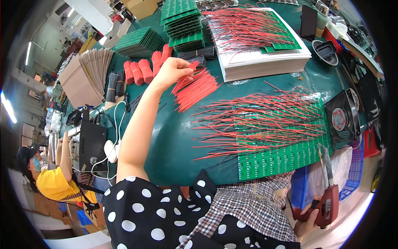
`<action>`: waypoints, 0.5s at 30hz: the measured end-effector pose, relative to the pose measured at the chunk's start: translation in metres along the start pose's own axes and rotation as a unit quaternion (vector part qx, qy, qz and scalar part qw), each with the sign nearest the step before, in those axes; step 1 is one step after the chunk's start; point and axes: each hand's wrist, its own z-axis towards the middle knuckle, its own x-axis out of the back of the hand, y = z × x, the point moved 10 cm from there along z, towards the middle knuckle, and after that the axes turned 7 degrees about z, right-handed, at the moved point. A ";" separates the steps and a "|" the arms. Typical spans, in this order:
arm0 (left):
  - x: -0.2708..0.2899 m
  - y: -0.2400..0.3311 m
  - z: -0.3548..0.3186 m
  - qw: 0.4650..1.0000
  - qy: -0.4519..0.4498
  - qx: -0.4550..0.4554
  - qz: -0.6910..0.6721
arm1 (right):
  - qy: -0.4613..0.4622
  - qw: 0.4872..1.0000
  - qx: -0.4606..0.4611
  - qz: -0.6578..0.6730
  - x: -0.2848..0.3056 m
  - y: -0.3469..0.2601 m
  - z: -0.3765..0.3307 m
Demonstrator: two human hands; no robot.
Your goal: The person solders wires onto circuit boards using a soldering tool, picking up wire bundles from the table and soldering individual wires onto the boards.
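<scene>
My left hand (173, 74) reaches over the bench, thumb and fingers pinched on red wires at the top of a loose pile of cut red wires (197, 91). Low at the right, my right hand (307, 227) grips the red handle of a soldering gun (328, 207), its metal tip pointing up beside the bench edge. In front of me lies a green circuit board panel (269, 164). Rows of red and black wires (265, 120) cover its upper part, their loose ends sticking out to the left.
Bundled red wires (142, 72) and dark wire bundles (112, 86) stand at the far left. Behind are stacked green boards (182, 25) and a white stack (265, 68) topped with wired boards. A square fan (342, 114) borders the panel. A co-worker in yellow (56, 182) sits left.
</scene>
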 end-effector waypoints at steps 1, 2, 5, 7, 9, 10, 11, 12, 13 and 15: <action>-0.001 0.001 -0.003 1.000 -0.009 0.001 -0.001 | -0.013 1.000 -0.019 0.007 -0.002 0.003 0.001; 0.008 0.001 -0.006 0.999 0.030 0.010 -0.018 | -0.015 1.000 -0.019 0.009 -0.002 0.002 0.001; 0.014 0.004 -0.012 0.998 0.066 0.008 0.004 | -0.039 0.999 0.003 -0.003 -0.008 -0.003 0.001; 0.010 0.004 -0.009 0.997 0.061 -0.003 0.040 | -0.032 0.999 0.027 0.014 -0.009 -0.006 0.001; 0.004 -0.005 -0.003 0.996 0.043 0.024 0.075 | -0.028 0.999 0.043 0.020 -0.010 -0.008 0.000; 0.002 -0.006 0.000 0.996 0.037 0.023 0.075 | -0.015 0.999 0.042 0.022 -0.007 -0.008 0.000; 0.003 -0.009 0.002 0.996 0.030 0.035 0.076 | -0.013 0.999 0.043 0.022 -0.006 -0.008 0.000; 0.005 -0.005 0.001 0.998 0.031 0.019 0.042 | -0.025 0.998 0.046 0.024 -0.008 -0.008 -0.001; 0.005 0.001 -0.002 1.000 0.017 -0.001 0.003 | -0.038 0.998 0.049 0.026 -0.010 -0.009 -0.001; 0.024 0.016 -0.024 0.994 0.090 -0.045 0.033 | -0.017 0.998 0.046 0.035 -0.005 -0.008 0.000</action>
